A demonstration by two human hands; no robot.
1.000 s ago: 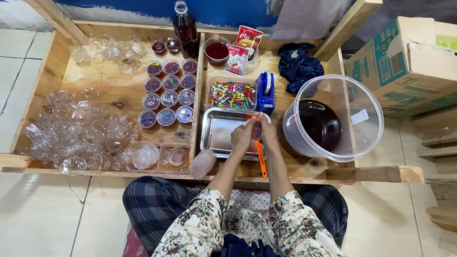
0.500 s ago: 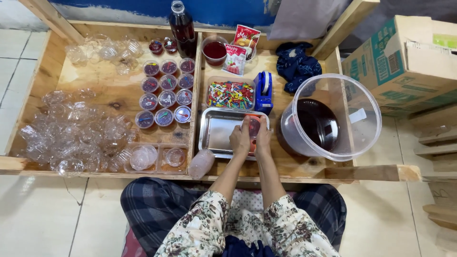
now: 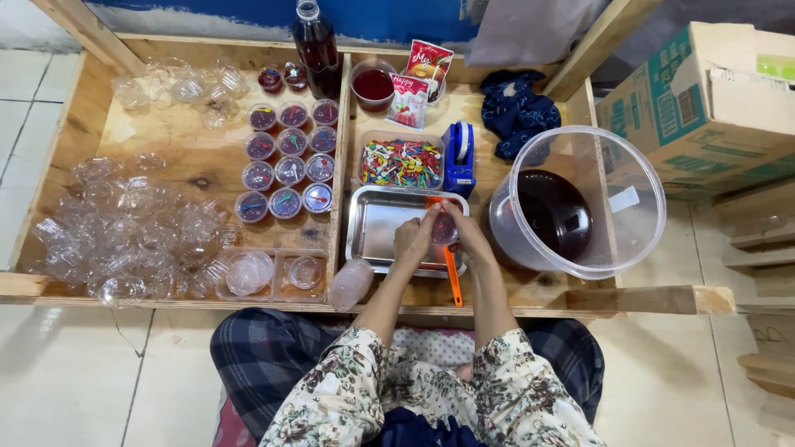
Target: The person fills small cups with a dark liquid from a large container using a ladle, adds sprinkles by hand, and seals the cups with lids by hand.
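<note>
Two hands: meet over the steel tray
Left hand: grips small cup
Right hand: pinches the same cup
Orange scoop: lies across tray edge

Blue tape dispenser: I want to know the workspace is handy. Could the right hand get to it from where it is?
Probably yes: the blue tape dispenser stands just beyond the right hand, past the metal tray rim, nothing between.

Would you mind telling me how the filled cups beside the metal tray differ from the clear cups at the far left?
The filled cups hold dark red contents and stand in neat rows; the clear cups are empty and lie in a loose heap. The filled cups are fewer and sit nearer the metal tray. Both are small, round and transparent.
</note>
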